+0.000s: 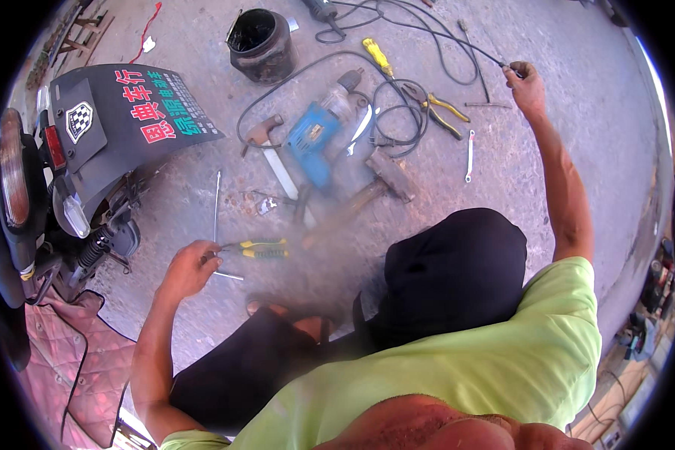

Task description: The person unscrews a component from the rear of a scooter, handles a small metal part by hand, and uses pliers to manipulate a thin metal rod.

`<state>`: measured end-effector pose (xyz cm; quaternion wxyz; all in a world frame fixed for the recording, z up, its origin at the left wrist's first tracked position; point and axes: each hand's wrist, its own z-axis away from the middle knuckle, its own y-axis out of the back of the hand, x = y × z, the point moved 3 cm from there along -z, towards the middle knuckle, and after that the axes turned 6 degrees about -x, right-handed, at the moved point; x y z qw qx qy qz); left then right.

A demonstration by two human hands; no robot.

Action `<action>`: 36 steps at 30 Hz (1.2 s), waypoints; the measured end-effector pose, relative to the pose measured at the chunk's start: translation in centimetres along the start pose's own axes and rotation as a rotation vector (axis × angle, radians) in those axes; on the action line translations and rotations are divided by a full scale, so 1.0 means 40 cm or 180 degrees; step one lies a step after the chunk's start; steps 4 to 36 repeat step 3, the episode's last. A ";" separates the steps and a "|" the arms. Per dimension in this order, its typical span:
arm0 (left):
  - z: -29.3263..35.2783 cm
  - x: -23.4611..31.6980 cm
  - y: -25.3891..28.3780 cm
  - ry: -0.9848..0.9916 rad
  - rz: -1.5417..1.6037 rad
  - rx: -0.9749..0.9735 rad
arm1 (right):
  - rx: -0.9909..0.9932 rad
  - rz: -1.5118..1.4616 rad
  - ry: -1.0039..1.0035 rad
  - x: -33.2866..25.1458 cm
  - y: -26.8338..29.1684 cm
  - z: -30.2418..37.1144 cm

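Yellow-handled pliers gripped in left hand | right hand closed on black cable | risk: tug snags cable under drill.

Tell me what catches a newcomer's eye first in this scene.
The blue power drill lies mid-floor among coiled black cables, a hammer beside it. At far left stands a scooter's rear with a black mudflap. The left hand rests by yellow-handled pliers; the right hand reaches far out to a thin rod.
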<state>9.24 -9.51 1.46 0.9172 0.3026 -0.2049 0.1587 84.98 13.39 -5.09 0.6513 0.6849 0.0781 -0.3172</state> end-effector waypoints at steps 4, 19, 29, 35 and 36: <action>-0.046 0.007 -0.003 -0.0112 -0.0047 -0.0074 | -0.0032 -0.0546 -0.0180 0.013 0.049 0.003; -0.046 0.007 -0.003 -0.0112 -0.0047 -0.0074 | -0.0032 -0.0546 -0.0180 0.013 0.049 0.003; -0.046 0.007 -0.003 -0.0112 -0.0047 -0.0074 | -0.0032 -0.0546 -0.0180 0.013 0.049 0.003; -0.046 0.007 -0.003 -0.0112 -0.0047 -0.0074 | -0.0032 -0.0546 -0.0180 0.013 0.049 0.003; -0.046 0.007 -0.003 -0.0112 -0.0047 -0.0074 | -0.0032 -0.0546 -0.0180 0.013 0.049 0.003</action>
